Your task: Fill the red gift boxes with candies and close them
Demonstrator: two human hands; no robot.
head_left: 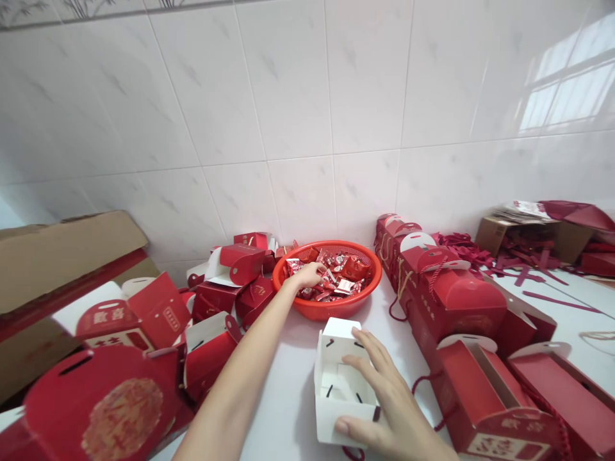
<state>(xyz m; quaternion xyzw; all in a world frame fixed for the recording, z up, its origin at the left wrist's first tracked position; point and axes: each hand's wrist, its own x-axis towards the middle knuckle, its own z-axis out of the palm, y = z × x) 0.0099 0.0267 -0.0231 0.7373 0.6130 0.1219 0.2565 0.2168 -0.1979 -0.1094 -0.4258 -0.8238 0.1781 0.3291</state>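
A red plastic basket (331, 309) stands by the wall, filled with small wrapped candies (344, 285), mostly red and white. My left hand (309, 275) reaches into it at the left side; its fingers curl down among the candies, and what is in them is too small to make out. Nearer to me, an unfolded-top candy box (331, 416) shows its white inside and dark slots, with nothing visible in it. My right hand (379, 390) grips this box from the right, thumb on the near edge and fingers over the far right edge.
Red open boxes (225, 291) are heaped on the left, beside a brown cardboard carton (72, 243). Along the right runs a row of red boxes (432, 301) with rope handles. Behind them lie dark red ribbons (464, 250). A tiled wall (298, 96) closes off the back.
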